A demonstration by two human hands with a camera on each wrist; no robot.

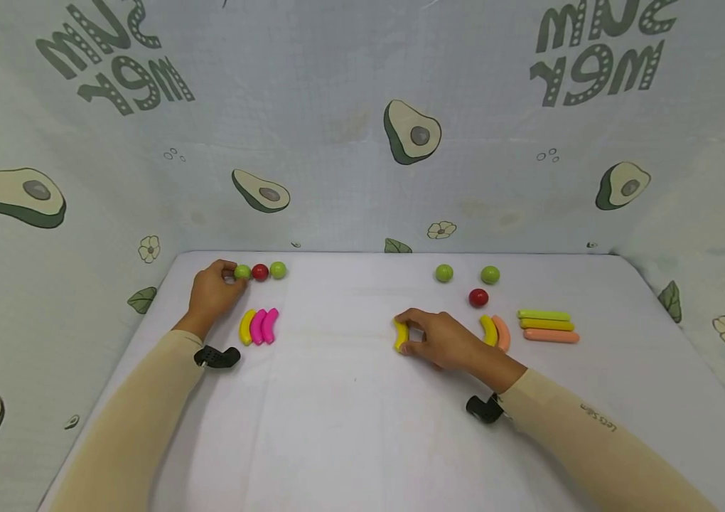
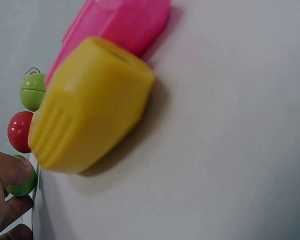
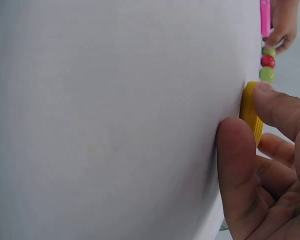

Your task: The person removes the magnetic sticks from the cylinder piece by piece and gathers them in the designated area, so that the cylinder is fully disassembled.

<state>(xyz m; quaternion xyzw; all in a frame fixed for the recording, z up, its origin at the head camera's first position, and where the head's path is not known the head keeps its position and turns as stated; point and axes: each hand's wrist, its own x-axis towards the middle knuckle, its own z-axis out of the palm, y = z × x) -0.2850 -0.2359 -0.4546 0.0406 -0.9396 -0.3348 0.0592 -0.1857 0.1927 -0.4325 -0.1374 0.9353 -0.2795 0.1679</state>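
Note:
My left hand [image 1: 214,295] pinches a small green ball [image 1: 243,272] between thumb and fingers, at the left end of a row with a glossy red ball [image 1: 260,272] and another green ball [image 1: 278,269]. In the left wrist view, a curved yellow plastic piece [image 2: 95,105] with a ridged end looms close, beside a pink one [image 2: 125,25]. Near the table's middle, my right hand [image 1: 444,340] pinches a curved yellow piece [image 1: 401,334]. The right wrist view shows thumb and fingers about that ridged yellow piece [image 3: 251,112].
Two curved pink pieces [image 1: 264,326] lie below the left row. At right are two green balls [image 1: 444,273], a red ball [image 1: 478,298], a curved yellow piece [image 1: 488,331], a curved orange piece [image 1: 501,333] and a stack of straight sticks [image 1: 546,325]. A printed cloth [image 1: 337,199] hangs behind.

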